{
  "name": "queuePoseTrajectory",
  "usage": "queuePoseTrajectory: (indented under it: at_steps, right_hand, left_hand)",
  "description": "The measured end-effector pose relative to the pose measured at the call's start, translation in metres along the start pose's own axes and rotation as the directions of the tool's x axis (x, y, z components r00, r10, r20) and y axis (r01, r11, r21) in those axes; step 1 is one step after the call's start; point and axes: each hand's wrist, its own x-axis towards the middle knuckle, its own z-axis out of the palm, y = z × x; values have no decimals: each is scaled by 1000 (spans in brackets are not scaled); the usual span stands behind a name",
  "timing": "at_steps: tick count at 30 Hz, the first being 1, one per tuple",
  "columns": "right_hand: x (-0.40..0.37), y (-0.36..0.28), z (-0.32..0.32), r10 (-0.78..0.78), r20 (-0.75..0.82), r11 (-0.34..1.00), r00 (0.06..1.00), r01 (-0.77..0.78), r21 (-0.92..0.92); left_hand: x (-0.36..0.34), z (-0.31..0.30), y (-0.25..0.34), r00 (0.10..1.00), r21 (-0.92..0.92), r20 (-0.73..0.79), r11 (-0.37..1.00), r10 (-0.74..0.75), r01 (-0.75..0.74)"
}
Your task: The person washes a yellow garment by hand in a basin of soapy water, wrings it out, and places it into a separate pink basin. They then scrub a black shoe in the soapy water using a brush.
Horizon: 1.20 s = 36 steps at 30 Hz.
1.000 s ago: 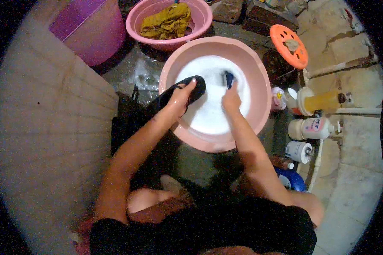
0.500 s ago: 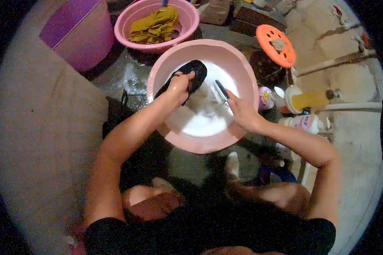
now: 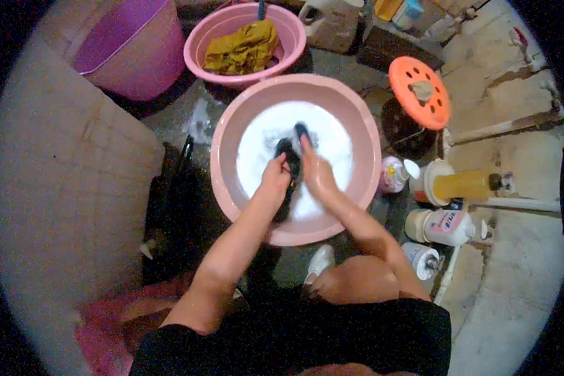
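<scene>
A pink basin (image 3: 351, 119) of white soapy water sits on the floor in front of me. My left hand (image 3: 274, 177) grips a black slipper (image 3: 287, 158) over the middle of the basin. My right hand (image 3: 315, 173) holds a brush (image 3: 301, 131) whose blue end pokes out above my fingers, pressed against the slipper. Both hands touch each other over the suds. The lower part of the slipper is hidden under my left hand.
A smaller pink basin (image 3: 200, 37) with yellow cloth (image 3: 243, 47) stands behind. A purple bucket (image 3: 128, 47) is at far left. An orange perforated lid (image 3: 420, 91), a yellow bottle (image 3: 460, 185) and white containers (image 3: 442, 225) line the right. A dark bag (image 3: 175, 207) lies left.
My left hand brought the slipper down from the basin's left rim to the middle. My right hand moved in with the brush and now presses it on the slipper.
</scene>
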Motion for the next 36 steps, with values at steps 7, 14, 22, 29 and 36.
queuePoseTrajectory:
  at_steps: [7,14,22,29,36]
  right_hand:
    - [-56,7,17,-329,-19,944,944,330,21]
    - [-64,28,17,-342,-161,926,926,361,106]
    - [-57,-19,-5,-124,-125,973,984,146,179]
    - [46,27,-34,-82,-114,980,990,60,-189]
    - [91,95,28,-11,-194,798,981,-108,-593]
  left_hand:
    - [-1,-20,-7,966,448,-38,869,254,-211]
    - [-37,17,38,975,133,-14,967,222,-218]
    - [-40,35,48,970,99,6,965,244,-244]
    - [-7,34,-8,996,-265,2,961,-85,82]
    - [18,42,-12,883,71,-413,974,225,-215]
